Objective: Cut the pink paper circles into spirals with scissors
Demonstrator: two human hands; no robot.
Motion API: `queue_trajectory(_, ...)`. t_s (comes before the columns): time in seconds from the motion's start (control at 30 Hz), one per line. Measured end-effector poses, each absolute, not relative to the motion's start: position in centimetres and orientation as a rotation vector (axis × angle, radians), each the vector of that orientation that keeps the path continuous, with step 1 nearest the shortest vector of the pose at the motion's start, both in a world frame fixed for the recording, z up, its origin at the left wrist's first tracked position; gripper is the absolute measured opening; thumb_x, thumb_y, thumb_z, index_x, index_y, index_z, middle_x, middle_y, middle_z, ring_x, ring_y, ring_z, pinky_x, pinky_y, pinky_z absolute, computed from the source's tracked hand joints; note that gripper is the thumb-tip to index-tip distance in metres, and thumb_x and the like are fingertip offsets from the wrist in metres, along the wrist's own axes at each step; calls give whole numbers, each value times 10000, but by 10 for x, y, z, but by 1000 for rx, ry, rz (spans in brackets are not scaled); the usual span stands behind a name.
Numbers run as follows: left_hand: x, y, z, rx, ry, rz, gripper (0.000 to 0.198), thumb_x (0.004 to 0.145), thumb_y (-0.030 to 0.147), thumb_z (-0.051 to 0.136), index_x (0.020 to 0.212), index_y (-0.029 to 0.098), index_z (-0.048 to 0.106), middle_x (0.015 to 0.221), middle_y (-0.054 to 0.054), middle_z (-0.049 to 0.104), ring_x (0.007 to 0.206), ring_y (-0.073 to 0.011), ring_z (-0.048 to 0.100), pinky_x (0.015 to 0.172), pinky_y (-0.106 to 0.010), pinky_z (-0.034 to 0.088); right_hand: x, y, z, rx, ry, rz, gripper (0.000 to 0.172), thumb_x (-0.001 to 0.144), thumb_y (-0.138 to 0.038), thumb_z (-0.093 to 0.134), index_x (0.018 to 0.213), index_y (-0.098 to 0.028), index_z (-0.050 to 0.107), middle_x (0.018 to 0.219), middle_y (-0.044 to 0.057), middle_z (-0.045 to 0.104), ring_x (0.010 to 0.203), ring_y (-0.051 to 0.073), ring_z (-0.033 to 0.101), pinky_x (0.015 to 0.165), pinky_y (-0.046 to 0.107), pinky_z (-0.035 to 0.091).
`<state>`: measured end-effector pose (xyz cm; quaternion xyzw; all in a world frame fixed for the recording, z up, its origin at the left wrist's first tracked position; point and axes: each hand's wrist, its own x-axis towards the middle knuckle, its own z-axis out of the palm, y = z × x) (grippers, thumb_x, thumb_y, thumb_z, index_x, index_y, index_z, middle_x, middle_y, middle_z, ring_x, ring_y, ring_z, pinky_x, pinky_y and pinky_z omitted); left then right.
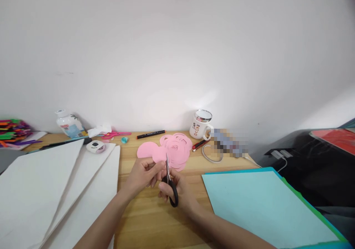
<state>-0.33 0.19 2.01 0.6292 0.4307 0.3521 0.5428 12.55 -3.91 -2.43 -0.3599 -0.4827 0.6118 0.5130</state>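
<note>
My right hand (pixel 177 189) grips a pair of scissors (pixel 173 195) with black handles, their metal blades pointing away from me. Close on its left, my left hand (pixel 145 173) pinches a pink paper piece (pixel 159 154) beside the blades. How far the blades have cut into the paper cannot be made out. Behind both hands lies a loose pile of pink paper cutouts (pixel 179 149), some of them rings and spirals. A round pink paper (pixel 145 150) rests at the left of the pile.
White sheets (pixel 55 189) cover the left side; light-blue paper (pixel 266 204) lies at right. Along the wall are a white bottle (pixel 70 124), pink scissors (pixel 116 134), a black marker (pixel 151 134) and a mug (pixel 198 127). A white-and-pink device (pixel 95 146) sits on the sheets.
</note>
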Motion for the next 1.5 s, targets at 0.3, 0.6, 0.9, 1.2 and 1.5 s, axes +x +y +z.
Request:
queue_trajectory(0.3, -2, 0, 19, 1448, 986, 805, 349, 756, 415, 559, 553, 131, 558, 372, 51, 494, 283, -36, 367, 299, -144, 260, 125, -38, -20, -747, -1187, 1443, 372, 623, -464, 701, 777, -196, 494, 622, -26, 517, 534, 105, 437, 483, 210, 349)
queue_trajectory(0.6, -3, -1, 21, 1460, 978, 806, 357, 756, 431, 556, 566, 129, 568, 366, 51, 495, 277, -36, 368, 291, -145, 260, 127, -37, -23, -740, -1194, 1440, 360, 642, -455, 690, 760, -191, 476, 587, -46, 468, 482, 79, 353, 445, 195, 302)
queue_trajectory(0.9, -7, 1, 22, 1472, 1008, 819, 361, 761, 408, 559, 526, 134, 541, 377, 46, 496, 285, -36, 372, 301, -145, 259, 127, -39, -20, -832, -1177, 1457, 397, 611, -509, 684, 731, -193, 477, 494, -69, 464, 397, 70, 389, 390, 185, 326)
queue_trajectory(1.2, -10, 3, 23, 1452, 1013, 857, 334, 742, 423, 577, 578, 132, 569, 384, 47, 503, 278, -37, 377, 296, -144, 253, 127, -39, -23, -830, -1157, 1489, 377, 630, -488, 678, 727, -191, 468, 422, -93, 448, 351, 67, 406, 387, 187, 340)
queue_trajectory(1.5, -5, 0, 24, 1578, 1062, 863, 440, 768, 435, 531, 447, 141, 467, 366, 40, 467, 309, -33, 364, 325, -147, 252, 123, -41, -29, -837, -1164, 1487, 369, 620, -489, 678, 719, -198, 474, 455, -87, 449, 359, 71, 408, 397, 204, 381)
